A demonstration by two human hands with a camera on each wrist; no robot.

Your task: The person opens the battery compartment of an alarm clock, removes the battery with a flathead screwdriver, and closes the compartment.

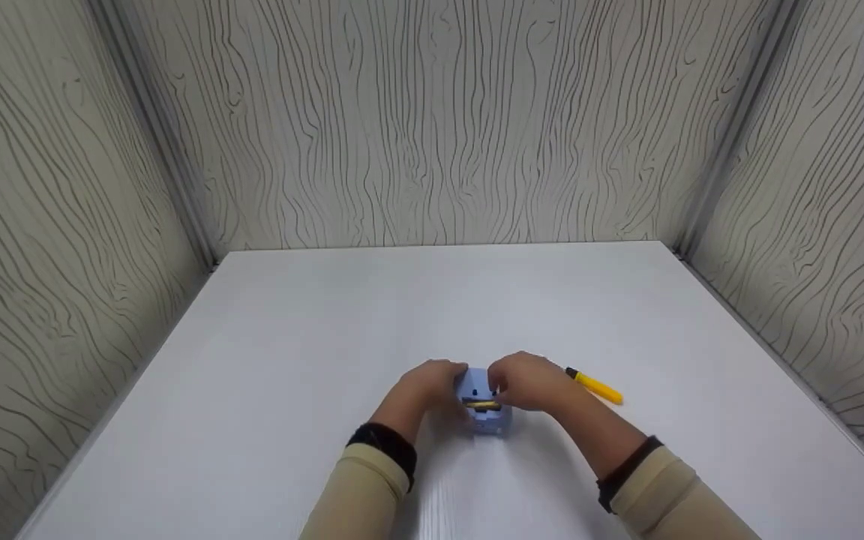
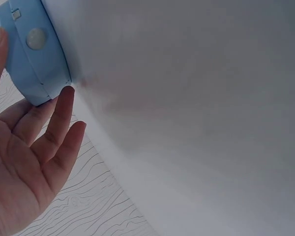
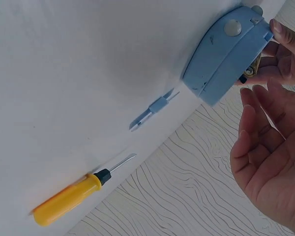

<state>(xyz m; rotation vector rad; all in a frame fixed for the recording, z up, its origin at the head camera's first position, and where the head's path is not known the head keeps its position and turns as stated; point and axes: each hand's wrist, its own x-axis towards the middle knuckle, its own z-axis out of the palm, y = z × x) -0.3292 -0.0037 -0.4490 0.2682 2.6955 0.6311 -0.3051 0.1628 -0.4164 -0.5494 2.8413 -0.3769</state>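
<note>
Light-blue device (image 3: 223,54) located between both hands, at the near part of the desk (image 1: 327,322); left hand (image 1: 432,386) grips it, thumb and fingers part-closed; right hand (image 1: 533,381) beside its exposed metal part (image 3: 250,72), fingers bent, hold undetermined; small blue piece (image 3: 158,105) and yellow-handled screwdriver (image 3: 66,201) lie nearby.

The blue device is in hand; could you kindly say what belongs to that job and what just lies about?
Part of the job:
blue device, held by the left hand
right hand, beside it

Lying about, possibly needed:
yellow tool
small blue piece
</note>
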